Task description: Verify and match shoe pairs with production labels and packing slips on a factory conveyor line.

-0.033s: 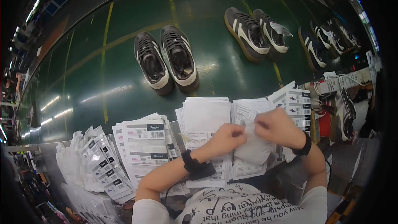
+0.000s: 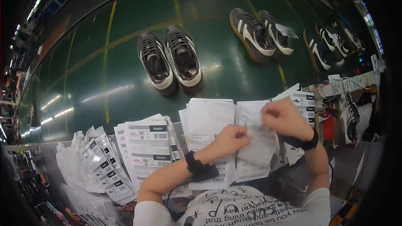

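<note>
My left hand (image 2: pixel 229 141) pinches the left edge of a thin, whitish see-through sheet or small bag (image 2: pixel 256 150), whose exact kind is unclear. To the right, my right hand (image 2: pixel 285 119) is raised a little above the sheet's upper corner, fingers closed and slightly blurred; what they hold, if anything, is hidden. Beneath the sheet lies a stack of printed papers (image 2: pixel 247 173). A stack of white papers (image 2: pixel 209 115) is behind my left hand, and label sheets (image 2: pixel 307 104) stick out behind my right hand.
Dark sneakers with white stripes stand in pairs on the green line: a near pair (image 2: pixel 171 62), a second pair (image 2: pixel 257 35) and more shoes (image 2: pixel 316 52) at right. Label sheets (image 2: pixel 146 142) and clear packets (image 2: pixel 102 163) lie left. A power strip (image 2: pixel 345 86) and single shoe (image 2: pixel 351 117) are right.
My right hand has moved slightly up and right, away from the sheet's upper edge. My left hand stays nearly in place. The shoes have shifted slightly right in view.
</note>
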`<state>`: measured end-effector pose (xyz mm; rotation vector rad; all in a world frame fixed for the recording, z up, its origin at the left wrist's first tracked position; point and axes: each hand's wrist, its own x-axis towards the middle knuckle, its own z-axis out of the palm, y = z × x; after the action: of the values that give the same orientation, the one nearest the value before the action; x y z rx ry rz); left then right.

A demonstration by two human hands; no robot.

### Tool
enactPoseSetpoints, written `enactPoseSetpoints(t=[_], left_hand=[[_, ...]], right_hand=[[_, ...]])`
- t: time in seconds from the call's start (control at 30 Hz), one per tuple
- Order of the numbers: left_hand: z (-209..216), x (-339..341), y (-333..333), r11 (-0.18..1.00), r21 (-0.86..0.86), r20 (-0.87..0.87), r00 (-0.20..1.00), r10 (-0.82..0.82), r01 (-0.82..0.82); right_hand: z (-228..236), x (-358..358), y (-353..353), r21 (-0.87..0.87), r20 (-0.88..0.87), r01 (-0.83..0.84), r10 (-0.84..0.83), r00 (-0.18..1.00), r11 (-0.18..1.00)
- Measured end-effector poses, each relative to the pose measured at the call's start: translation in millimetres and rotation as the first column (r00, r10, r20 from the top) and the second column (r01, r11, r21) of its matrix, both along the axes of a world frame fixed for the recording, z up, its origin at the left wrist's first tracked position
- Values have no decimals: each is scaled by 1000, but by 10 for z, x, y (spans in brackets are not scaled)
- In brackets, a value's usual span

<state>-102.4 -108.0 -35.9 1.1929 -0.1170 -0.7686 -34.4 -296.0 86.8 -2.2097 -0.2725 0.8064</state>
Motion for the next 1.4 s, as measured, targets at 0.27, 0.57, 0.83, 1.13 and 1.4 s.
enactPoseSetpoints(t=[0.27, 0.57, 0.83, 1.13, 1.4], left_hand=[[-78, 53, 28, 989, 102, 87, 989, -118, 109], [-75, 50, 5, 980, 157, 149, 978, -143, 120], [-15, 69, 25, 990, 127, 181, 981, -75, 53], [22, 105, 16, 991, 78, -25, 994, -108, 109], [99, 57, 20, 995, -96, -163, 987, 3, -19]], right_hand=[[-279, 1161, 1421, 225, 38, 52, -62, 997, 973], [-554, 1524, 1906, -350, 60, -284, 324, 944, 893], [-726, 1543, 1837, -279, 64, -126, 150, 987, 952], [-271, 964, 1024, 516, -66, -156, 221, 973, 842], [-48, -572, -18, -164, 493, 50, 38, 869, 985]])
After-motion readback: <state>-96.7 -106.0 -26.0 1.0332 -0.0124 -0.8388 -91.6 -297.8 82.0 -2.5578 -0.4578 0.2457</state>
